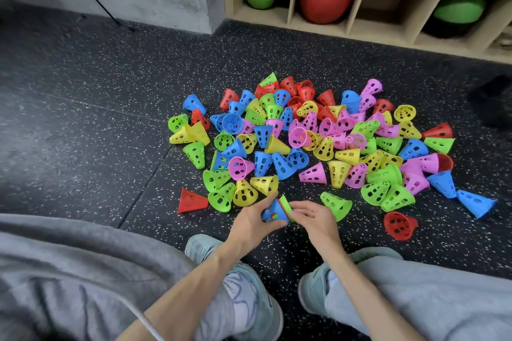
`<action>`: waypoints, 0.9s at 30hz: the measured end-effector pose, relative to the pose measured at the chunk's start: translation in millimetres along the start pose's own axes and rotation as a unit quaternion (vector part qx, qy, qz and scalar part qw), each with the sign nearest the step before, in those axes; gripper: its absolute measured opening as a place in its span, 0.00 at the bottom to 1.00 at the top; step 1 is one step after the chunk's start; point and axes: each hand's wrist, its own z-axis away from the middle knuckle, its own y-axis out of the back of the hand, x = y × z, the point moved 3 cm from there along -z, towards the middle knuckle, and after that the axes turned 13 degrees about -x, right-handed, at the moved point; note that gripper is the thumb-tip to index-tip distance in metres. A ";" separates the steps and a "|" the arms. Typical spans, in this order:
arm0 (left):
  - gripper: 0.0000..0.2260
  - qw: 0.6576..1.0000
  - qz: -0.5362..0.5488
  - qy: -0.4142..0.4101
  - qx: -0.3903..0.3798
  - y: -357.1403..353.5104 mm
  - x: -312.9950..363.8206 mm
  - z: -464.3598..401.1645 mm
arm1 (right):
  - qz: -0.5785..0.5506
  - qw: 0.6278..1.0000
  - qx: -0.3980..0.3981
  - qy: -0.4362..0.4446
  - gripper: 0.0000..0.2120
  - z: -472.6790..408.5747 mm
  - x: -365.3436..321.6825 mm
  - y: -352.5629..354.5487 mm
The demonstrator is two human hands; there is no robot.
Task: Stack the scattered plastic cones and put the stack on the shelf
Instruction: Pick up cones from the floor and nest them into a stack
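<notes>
Speckled black rubber floor (83, 108); far wooden cubby shelf (357, 33). Perforated plastic cones (318, 141) lie scattered. Left hand (249, 224) grips a short cone stack (273, 212); right hand (313, 219) pinches its rim.

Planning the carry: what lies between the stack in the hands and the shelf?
The pile of loose cones covers the floor between the small stack, held by left hand and right hand, and the shelf.
</notes>
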 end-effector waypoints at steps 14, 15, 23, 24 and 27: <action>0.35 0.996 -0.060 -0.044 0.044 40.7 9.1 26.5 | 0.045 0.999 -0.015 0.022 0.07 13.8 -39.0 -46.6; 0.35 0.996 -0.072 -0.041 0.042 49.7 9.6 26.7 | 0.043 0.999 -0.010 0.025 0.07 10.8 -42.9 -51.1; 0.30 0.983 -0.182 -0.011 -0.004 149.2 18.4 27.6 | -0.007 0.995 0.076 0.068 0.06 -21.7 -66.8 -87.2; 0.28 0.983 -0.184 -0.002 0.006 160.4 10.9 28.2 | -0.016 0.994 0.088 0.064 0.06 -25.4 -65.3 -90.3; 0.21 0.981 -0.174 0.038 0.080 184.4 -25.7 34.2 | -0.046 0.989 0.133 0.051 0.06 -36.5 -58.0 -101.8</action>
